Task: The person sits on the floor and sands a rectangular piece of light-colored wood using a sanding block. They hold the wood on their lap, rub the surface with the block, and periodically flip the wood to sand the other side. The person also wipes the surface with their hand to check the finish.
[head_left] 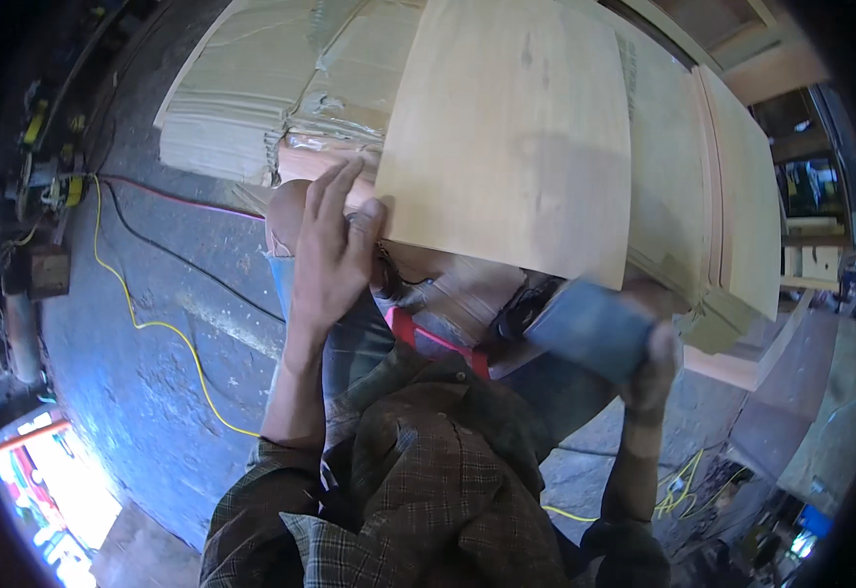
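A pale, smooth wooden board (511, 127) lies in front of me, its near edge above my legs. Against its left edge my left hand (335, 235) is open, fingers stretched and apart, the thumb close to the board's near left corner. My right hand (651, 367) is closed on a blue-grey rectangular sanding block (592, 330), which is smeared by motion. That block is just off the board's near right corner, with its broad face showing. Part of the right hand's fingers is hidden behind it. Faint darker smudges mark the board's surface.
Flattened brown cardboard (222, 108) lies under and left of the board. More wooden panels (746, 196) stand to the right. A yellow cable (168, 326) and a black cable (193, 263) cross the floor at left. Wooden shelving (808, 230) is at far right.
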`<state>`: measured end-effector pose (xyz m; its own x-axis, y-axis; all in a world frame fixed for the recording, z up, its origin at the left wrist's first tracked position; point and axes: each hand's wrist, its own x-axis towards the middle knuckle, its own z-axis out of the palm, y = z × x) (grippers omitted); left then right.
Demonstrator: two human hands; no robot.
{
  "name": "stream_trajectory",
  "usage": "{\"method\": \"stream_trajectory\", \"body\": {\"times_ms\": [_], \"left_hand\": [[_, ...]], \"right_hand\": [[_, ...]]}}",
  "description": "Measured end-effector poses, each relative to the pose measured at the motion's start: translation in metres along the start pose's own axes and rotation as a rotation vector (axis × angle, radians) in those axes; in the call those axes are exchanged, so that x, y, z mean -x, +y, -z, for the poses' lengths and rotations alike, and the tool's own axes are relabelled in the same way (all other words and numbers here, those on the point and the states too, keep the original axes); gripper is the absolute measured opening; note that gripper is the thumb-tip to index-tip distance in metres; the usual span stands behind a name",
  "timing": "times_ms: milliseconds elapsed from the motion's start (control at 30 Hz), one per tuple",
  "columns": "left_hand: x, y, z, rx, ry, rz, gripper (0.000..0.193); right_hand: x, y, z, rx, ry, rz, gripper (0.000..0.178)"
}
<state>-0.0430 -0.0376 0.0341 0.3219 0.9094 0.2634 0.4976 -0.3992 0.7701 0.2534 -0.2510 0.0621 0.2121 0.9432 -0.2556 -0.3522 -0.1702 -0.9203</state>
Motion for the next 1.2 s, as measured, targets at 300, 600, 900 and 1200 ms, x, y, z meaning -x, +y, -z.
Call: {"method": "stream_trajectory", "body": {"times_ms": [300, 600, 900, 1200], "left_hand": [[-0.043, 0.017, -0.030, -0.591, -0.228, -0.380, 0.062], [0.013, 0.060, 0.040, 0.167, -0.711, -0.356, 0.028], [-0.134, 0.054, -0.035, -0.141, -0.118, -0.604, 0.022], [-0.216, 0.006, -0.130, -0.565, -0.085, -0.385, 0.050]], "right_hand": [[-0.008, 0.000, 0.002, -0.396, 0.304, 0.287, 0.057], [-0.007, 0.010, 0.015, -0.324, 0.315, 0.345, 0.047], [-0.080, -0.049, -0.016, 1.340, 0.569, 0.828, 0.034], [-0.302, -0.067, 0.034, 1.777, 0.272, 0.915, 0.047]]}}
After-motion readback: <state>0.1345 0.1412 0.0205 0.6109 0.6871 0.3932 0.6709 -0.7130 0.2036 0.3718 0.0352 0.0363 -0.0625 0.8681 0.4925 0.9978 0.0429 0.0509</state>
